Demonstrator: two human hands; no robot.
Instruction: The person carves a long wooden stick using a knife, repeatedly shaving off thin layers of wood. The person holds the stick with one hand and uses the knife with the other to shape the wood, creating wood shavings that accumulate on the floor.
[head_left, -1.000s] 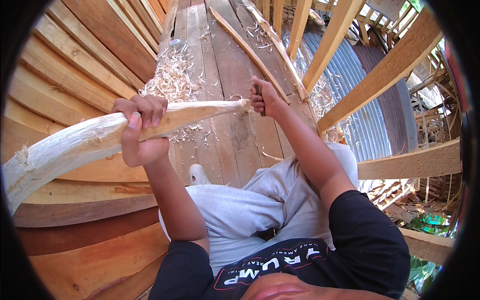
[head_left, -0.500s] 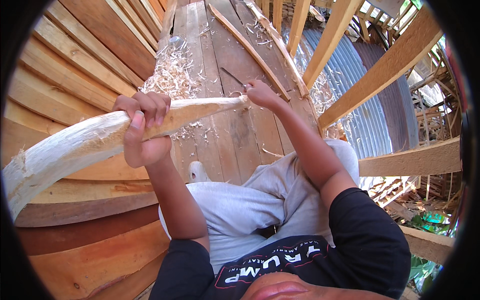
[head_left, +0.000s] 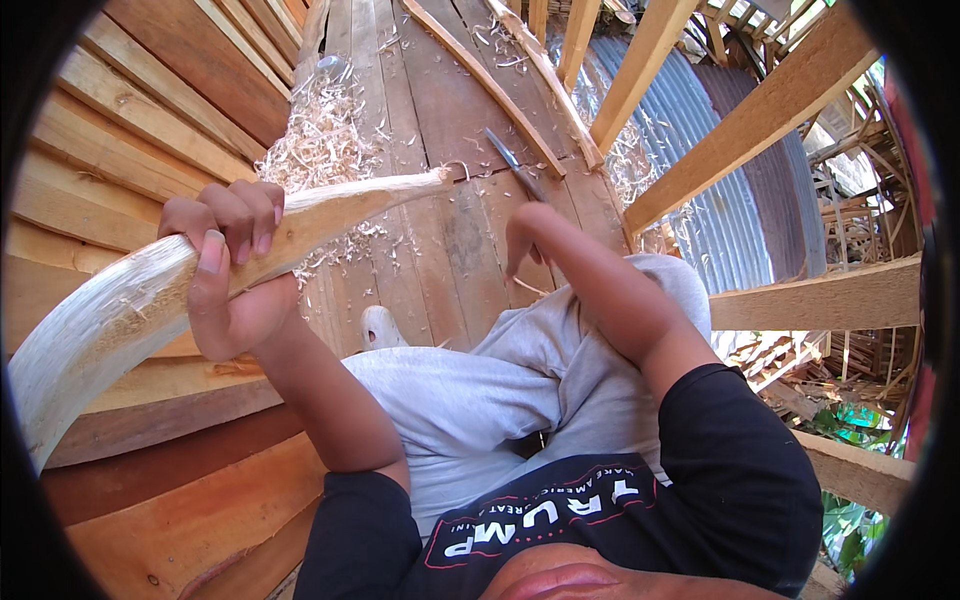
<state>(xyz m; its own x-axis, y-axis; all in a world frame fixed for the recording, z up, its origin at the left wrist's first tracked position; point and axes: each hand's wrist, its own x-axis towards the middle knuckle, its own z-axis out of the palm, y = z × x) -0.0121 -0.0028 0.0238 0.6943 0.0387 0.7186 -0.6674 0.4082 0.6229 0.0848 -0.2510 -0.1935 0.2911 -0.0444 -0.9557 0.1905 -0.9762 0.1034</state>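
Left hand around curved pole

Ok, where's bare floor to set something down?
Mostly bare: floorboards beyond the tip of the pale wood piece, between the shavings pile and the nearer long strip. Smaller patch: between that tip, the right hand and the grey trousers. Crowded: along the stacked boards, under shavings, and around the knife.
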